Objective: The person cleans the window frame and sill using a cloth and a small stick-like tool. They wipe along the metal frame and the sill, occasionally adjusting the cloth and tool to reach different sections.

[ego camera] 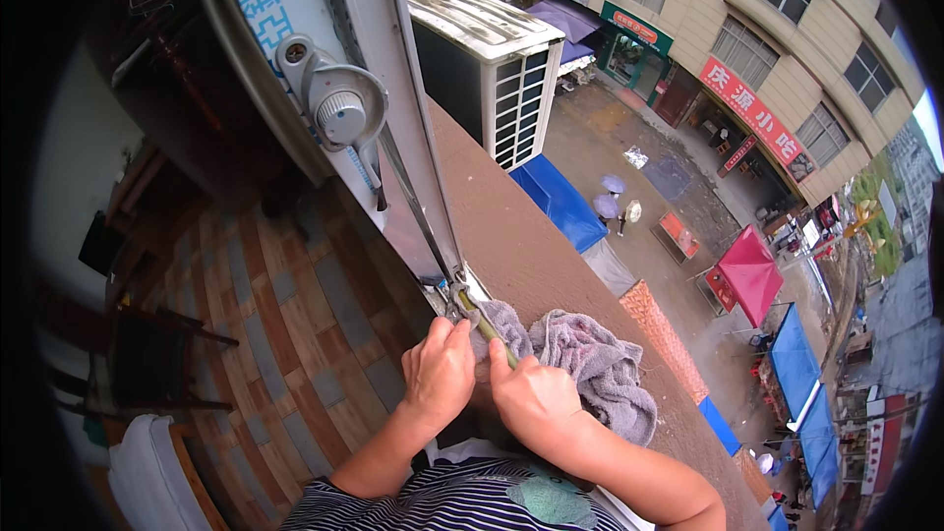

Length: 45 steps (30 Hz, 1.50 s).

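Observation:
My right hand (536, 398) is closed around a thin green stick (488, 330), with the thumb laid along it. The stick's far end presses a bit of grey cloth into the corner of the window frame's track (440, 296). Beside it, my left hand (441, 369) pinches the edge of that cloth between thumb and fingers. The rest of the grey-purple towel (594, 369) lies bunched on the outer ledge, to the right of the stick and partly behind my right hand. Whether the cloth at the stick's tip is wrapped around it, I cannot tell.
A metal window latch (341, 114) sits on the white frame above my hands. The brown outer ledge (490, 228) drops to a street with stalls and people. An air-conditioner unit (487, 37) stands outside. Indoors, left, are a plank-patterned floor (287, 310) and a dark chair (151, 354).

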### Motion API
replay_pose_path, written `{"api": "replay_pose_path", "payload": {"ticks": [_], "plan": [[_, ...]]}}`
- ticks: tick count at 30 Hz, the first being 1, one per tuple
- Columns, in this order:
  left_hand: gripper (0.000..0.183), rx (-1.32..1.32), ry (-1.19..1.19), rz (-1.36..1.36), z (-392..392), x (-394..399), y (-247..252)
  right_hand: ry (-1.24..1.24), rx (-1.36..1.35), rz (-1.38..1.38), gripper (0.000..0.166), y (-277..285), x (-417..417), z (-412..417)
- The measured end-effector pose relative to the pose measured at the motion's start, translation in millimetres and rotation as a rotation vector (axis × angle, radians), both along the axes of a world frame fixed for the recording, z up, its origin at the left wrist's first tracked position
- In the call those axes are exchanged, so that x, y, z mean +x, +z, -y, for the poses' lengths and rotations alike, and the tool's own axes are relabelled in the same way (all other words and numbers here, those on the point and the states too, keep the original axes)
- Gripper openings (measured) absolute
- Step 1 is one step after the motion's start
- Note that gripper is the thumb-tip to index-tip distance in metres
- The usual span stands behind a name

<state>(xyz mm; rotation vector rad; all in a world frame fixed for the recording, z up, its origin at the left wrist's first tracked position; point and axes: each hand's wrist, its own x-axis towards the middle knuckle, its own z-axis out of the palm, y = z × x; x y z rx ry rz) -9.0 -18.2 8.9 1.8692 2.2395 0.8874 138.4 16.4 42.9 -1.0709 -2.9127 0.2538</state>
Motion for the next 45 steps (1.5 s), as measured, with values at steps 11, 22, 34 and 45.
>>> {"api": "replay_pose_path", "payload": {"ticks": [11,22,34,45], "plan": [[0.023,0.105,0.029,0.054,6.6,-2.0,0.5,-0.014,-0.259,-0.098,0.051,9.9,0.3,-12.2],[0.025,0.045,-0.004,0.024,-1.8,-10.4,-2.8,-0.075,-0.110,-0.051,0.052,-11.3,-16.4,-3.5],[0.017,-0.034,0.003,0.050,3.0,1.7,-1.0,-0.091,0.026,0.076,0.044,-1.0,-25.5,15.0],[0.018,0.103,-0.034,0.090,23.0,21.4,2.2,-0.126,-0.216,-0.052,0.056,17.5,27.5,8.5]]}}
